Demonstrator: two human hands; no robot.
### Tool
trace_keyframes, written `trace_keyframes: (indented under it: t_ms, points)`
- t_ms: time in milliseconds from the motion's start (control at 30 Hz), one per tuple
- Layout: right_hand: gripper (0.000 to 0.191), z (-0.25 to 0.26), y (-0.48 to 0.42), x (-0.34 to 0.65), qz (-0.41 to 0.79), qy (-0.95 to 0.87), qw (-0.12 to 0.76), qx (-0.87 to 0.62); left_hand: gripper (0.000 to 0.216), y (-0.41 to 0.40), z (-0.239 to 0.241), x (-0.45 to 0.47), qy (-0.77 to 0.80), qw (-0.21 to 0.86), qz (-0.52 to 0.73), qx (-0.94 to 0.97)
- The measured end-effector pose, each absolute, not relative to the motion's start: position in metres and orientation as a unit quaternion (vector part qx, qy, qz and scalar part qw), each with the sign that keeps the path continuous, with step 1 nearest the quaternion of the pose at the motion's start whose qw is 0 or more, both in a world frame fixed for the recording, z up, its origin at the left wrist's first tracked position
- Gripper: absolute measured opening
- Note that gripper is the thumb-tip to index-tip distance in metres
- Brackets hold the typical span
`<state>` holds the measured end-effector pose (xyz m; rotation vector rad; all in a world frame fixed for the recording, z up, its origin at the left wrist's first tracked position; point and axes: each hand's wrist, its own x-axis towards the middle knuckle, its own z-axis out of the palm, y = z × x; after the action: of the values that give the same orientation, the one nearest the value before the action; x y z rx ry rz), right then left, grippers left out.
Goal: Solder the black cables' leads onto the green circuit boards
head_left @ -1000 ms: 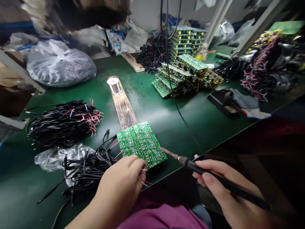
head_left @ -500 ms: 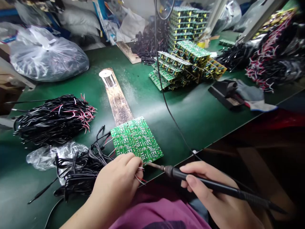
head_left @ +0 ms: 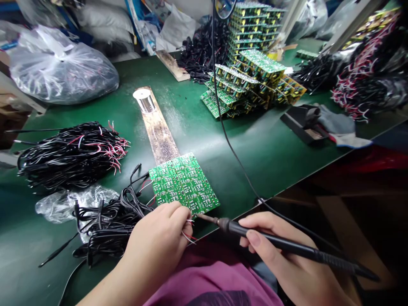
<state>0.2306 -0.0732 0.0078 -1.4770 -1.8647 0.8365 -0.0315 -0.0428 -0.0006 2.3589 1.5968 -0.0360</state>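
A green circuit board panel (head_left: 183, 182) lies near the table's front edge, dotted with solder points. My left hand (head_left: 164, 231) is closed at its near corner, pinching thin red and white wires (head_left: 190, 238) whose ends poke out past the fingers. In my right hand (head_left: 277, 250) is a black soldering iron (head_left: 270, 240), held like a pen. Its tip meets the board's near edge, right beside my left fingertips. Black cables (head_left: 111, 229) lie bunched left of the board, and some of their red and white leads reach its left edge.
A solder spool (head_left: 145, 101) stands on a scorched wooden strip (head_left: 161, 134) behind the board. To the left lie a bundle of black cables (head_left: 70, 155) and a stuffed plastic bag (head_left: 63, 68). Stacked circuit boards (head_left: 251, 85) stand at the back. The iron's cord (head_left: 228, 138) crosses the table.
The camera view has shifted slightly. Both hands keep their grips, and the iron's tip remains at the board's near edge beside my left fingers.
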Motion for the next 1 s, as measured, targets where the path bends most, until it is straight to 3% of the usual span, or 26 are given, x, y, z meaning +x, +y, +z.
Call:
trace_keyframes:
  t_ms: [267, 433, 1000]
  points:
    - [0.016, 0.024, -0.074, 0.226, 0.243, -0.769, 0.27, -0.526, 0.02, -0.044, 0.0, -0.03, 0.562, 0.147, -0.014, 0.814]
    - [0.015, 0.021, -0.078, 0.23, 0.213, -0.75, 0.293, -0.554, 0.019, -0.043, 0.001, -0.03, 0.564, 0.144, -0.017, 0.813]
    - [0.015, 0.02, -0.075, 0.226, 0.217, -0.76, 0.291, -0.539, 0.02, -0.043, -0.002, -0.03, 0.559, 0.136, -0.006, 0.818]
